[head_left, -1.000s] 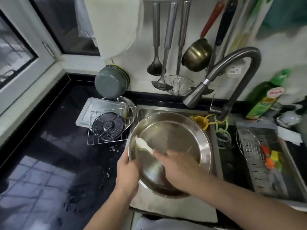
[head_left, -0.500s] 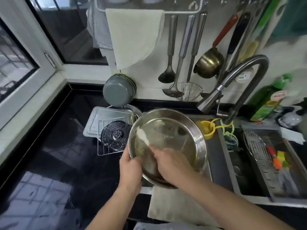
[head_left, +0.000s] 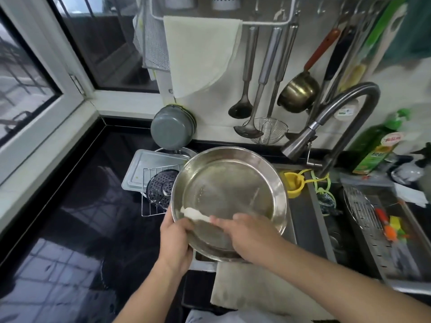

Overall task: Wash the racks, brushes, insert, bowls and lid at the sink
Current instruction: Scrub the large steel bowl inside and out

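We tilt the wide steel bowl (head_left: 229, 199) over the sink's near-left corner, our left hand (head_left: 176, 238) clamped on its rim, right hand (head_left: 248, 236) pinching a white brush (head_left: 194, 214) inside. Stiff, light, probably wet and slippery: take the rim.

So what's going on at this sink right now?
A person is washing a large steel bowl tilted over the sink. The left hand grips its rim, while the right hand rubs a pale cloth inside it. A wire rack and perforated insert sit on the counter beside it.
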The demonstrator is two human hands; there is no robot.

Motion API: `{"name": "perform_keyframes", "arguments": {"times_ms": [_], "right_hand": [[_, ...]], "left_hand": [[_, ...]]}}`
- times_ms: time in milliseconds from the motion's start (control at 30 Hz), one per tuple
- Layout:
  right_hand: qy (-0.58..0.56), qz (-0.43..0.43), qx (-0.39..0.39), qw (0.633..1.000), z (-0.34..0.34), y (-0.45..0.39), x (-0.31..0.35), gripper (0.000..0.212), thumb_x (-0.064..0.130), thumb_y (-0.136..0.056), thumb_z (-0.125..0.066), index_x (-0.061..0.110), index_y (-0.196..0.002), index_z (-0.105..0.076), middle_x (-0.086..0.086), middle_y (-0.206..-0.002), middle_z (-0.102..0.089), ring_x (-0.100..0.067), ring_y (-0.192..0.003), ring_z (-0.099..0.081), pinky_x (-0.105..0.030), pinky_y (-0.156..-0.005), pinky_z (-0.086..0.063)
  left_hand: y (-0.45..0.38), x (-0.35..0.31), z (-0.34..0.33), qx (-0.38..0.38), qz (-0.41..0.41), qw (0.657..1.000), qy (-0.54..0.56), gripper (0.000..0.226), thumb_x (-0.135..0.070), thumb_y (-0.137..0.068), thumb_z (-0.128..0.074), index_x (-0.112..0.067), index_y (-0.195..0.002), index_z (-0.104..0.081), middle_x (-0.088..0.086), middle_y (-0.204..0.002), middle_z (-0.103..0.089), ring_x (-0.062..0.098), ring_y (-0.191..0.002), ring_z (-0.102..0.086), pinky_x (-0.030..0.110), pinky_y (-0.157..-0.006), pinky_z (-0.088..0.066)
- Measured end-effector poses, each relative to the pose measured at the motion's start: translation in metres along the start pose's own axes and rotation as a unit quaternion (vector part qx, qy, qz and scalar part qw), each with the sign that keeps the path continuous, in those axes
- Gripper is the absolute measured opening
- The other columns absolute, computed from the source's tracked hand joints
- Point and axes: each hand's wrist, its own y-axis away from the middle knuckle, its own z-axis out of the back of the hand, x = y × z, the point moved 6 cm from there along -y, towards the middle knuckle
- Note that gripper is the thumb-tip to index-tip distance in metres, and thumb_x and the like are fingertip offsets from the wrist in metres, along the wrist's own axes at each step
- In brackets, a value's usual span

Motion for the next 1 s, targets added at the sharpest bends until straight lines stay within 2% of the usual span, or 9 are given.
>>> {"name": "perform_keyframes", "arguments": {"times_ms": [100,267,400,533,600,700,833,933,1000], "right_hand": [[0.042,-0.081,-0.043,0.995,0.019,-0.021,-0.028,0.058,0.019,-0.103,-0.033,0.043,-0.156,-0.025,-0.007,-0.102,-0.064,-0.031,-0.089,-0.063,-0.04,-0.074,-0.049],[-0.077,0.011,0.071,0.994,-0.023,0.002,0.018,0.062,0.016,-0.101,-0.039,0.051,-0.151,-0.032,-0.005,-0.121,-0.066,-0.029,-0.101,-0.062,-0.037,-0.08,-0.05],[-0.095,-0.136,0.034,0.986,-0.02,-0.024,-0.047,0.061,0.019,-0.102,-0.04,0.058,-0.148,-0.03,-0.009,-0.128,-0.064,-0.03,-0.104,-0.064,-0.037,-0.083,-0.053],[-0.172,-0.006,0.099,0.98,-0.033,0.013,0.01,0.056,0.022,-0.104,-0.041,0.059,-0.145,-0.033,0.0,-0.114,-0.065,-0.026,-0.096,-0.063,-0.03,-0.073,-0.048],[-0.137,-0.01,0.074,0.988,-0.033,0.011,0.005,0.06,0.017,-0.103,-0.04,0.056,-0.147,-0.033,-0.003,-0.123,-0.065,-0.028,-0.102,-0.064,-0.033,-0.076,-0.049],[-0.073,-0.128,0.026,0.989,-0.024,-0.015,-0.044,0.07,0.013,-0.096,-0.042,0.056,-0.15,-0.028,-0.007,-0.121,-0.066,-0.029,-0.101,-0.066,-0.036,-0.078,-0.053],[-0.161,-0.011,0.106,0.981,-0.043,0.018,0.007,0.067,0.013,-0.1,-0.043,0.059,-0.147,-0.03,0.004,-0.094,-0.057,-0.019,-0.078,-0.058,-0.03,-0.066,-0.047],[-0.125,-0.119,0.016,0.985,-0.032,-0.007,-0.047,0.066,0.014,-0.099,-0.043,0.057,-0.148,-0.031,0.0,-0.116,-0.066,-0.021,-0.089,-0.065,-0.034,-0.074,-0.054],[-0.11,-0.169,0.021,0.979,-0.024,-0.014,-0.068,0.061,0.019,-0.1,-0.042,0.053,-0.15,-0.032,-0.005,-0.13,-0.062,-0.022,-0.087,-0.063,-0.03,-0.065,-0.05]], "left_hand": [[0.007,0.007,-0.003,0.017,0.008,1.0,-0.024,0.075,0.024,-0.072,-0.035,-0.02,-0.118,-0.074,0.019,-0.111,-0.075,0.036,-0.096,-0.072,0.046,-0.082,-0.057],[0.005,0.017,0.007,-0.026,0.009,0.999,-0.046,0.071,0.025,-0.075,-0.032,-0.016,-0.118,-0.072,0.016,-0.096,-0.075,0.026,-0.079,-0.073,0.035,-0.063,-0.059],[0.01,0.008,0.001,-0.021,-0.016,0.995,-0.095,0.079,0.025,-0.079,-0.036,-0.032,-0.12,-0.073,0.006,-0.102,-0.079,0.028,-0.1,-0.074,0.045,-0.085,-0.062],[0.002,0.013,0.011,-0.041,-0.025,0.996,-0.073,0.05,0.005,-0.1,-0.047,-0.028,-0.13,-0.069,0.01,-0.117,-0.076,0.035,-0.114,-0.07,0.058,-0.106,-0.052],[-0.001,0.015,0.015,-0.051,-0.033,0.997,-0.056,0.034,-0.012,-0.111,-0.042,-0.021,-0.131,-0.067,0.012,-0.12,-0.076,0.033,-0.115,-0.071,0.057,-0.108,-0.05],[0.002,0.015,0.007,-0.03,-0.042,0.997,-0.063,0.034,-0.017,-0.113,-0.039,-0.022,-0.135,-0.065,0.007,-0.121,-0.076,0.026,-0.115,-0.071,0.052,-0.106,-0.052],[-0.001,0.012,0.013,-0.035,-0.051,0.996,-0.071,0.035,-0.017,-0.113,-0.039,-0.026,-0.135,-0.065,0.004,-0.119,-0.077,0.025,-0.112,-0.073,0.053,-0.107,-0.052],[0.001,0.007,0.008,-0.026,-0.068,0.993,-0.09,0.036,-0.017,-0.113,-0.041,-0.03,-0.136,-0.064,-0.002,-0.119,-0.077,0.018,-0.111,-0.073,0.048,-0.107,-0.053],[0.003,0.003,0.001,-0.007,-0.081,0.99,-0.111,0.038,-0.018,-0.112,-0.042,-0.038,-0.137,-0.064,-0.008,-0.123,-0.075,0.016,-0.116,-0.071,0.045,-0.106,-0.052]]}}
